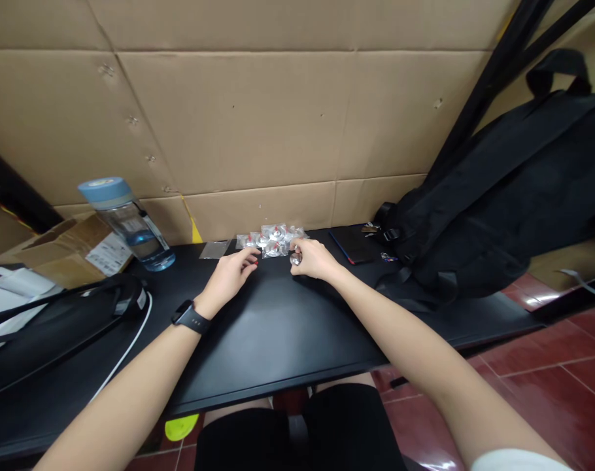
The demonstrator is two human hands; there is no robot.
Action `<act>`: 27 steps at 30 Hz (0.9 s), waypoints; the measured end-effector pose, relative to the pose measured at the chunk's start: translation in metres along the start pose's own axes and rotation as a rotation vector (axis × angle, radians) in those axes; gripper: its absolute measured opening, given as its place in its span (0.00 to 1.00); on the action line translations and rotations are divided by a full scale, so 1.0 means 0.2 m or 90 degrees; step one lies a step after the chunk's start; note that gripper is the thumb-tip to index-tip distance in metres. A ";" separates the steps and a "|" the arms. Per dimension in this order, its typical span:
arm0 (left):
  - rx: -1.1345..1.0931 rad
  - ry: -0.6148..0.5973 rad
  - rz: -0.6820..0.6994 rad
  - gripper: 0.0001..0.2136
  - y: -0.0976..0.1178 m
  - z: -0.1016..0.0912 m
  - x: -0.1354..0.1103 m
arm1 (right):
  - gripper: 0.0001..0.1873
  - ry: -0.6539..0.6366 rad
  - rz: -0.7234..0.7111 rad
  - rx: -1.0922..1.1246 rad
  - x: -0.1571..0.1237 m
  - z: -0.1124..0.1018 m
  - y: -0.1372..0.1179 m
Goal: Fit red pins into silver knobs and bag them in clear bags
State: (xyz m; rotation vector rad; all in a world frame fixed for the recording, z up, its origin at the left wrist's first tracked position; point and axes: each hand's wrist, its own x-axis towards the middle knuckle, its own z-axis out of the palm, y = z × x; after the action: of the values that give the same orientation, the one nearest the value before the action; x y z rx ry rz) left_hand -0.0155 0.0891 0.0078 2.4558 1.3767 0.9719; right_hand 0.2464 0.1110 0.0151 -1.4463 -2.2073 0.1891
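My left hand (233, 275) is over the black tabletop, its fingers curled toward the thumb. A small red piece (255, 262) shows at its fingertips, too small to name. To the right, my right hand (314, 259) pinches a shiny round metal piece (295, 259) between thumb and fingers. Just beyond both hands lies a cluster of small clear plastic packets (274, 248), with shiny round pieces and red bits inside. Left of the cluster, a flat clear plastic bag (214, 250) rests on the table. My right fingers partly cover the nearest packets.
A clear water bottle (153, 245) with a blue lid stands at the left, beside an open cardboard box (72, 245) and a black bag (82, 327). A white cable (131, 350) crosses the table. At the right are a dark tablet-like slab (351, 244), keys (370, 227) and a black backpack (513, 190).
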 end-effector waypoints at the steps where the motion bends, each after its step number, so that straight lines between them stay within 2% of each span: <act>1: -0.013 0.002 -0.008 0.13 0.01 0.00 0.00 | 0.21 0.018 -0.016 0.020 0.00 0.00 -0.01; 5: -0.036 0.001 -0.024 0.13 0.06 -0.02 0.00 | 0.15 0.086 -0.085 0.157 -0.02 0.01 -0.07; 12: -0.153 0.054 -0.062 0.16 0.16 -0.03 -0.02 | 0.17 0.157 -0.176 0.427 -0.08 0.04 -0.21; 18: -0.247 0.051 -0.024 0.16 0.21 0.00 -0.04 | 0.17 0.172 -0.203 0.482 -0.11 0.07 -0.26; 27: -0.230 0.079 -0.018 0.16 0.24 0.02 -0.06 | 0.16 0.164 -0.224 0.500 -0.13 0.09 -0.27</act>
State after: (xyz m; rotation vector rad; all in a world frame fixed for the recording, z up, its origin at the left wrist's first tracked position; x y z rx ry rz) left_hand 0.0163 0.0540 0.0203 2.1351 1.1450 1.2593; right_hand 0.2025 0.0675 0.0114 -0.6082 -1.8151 0.6229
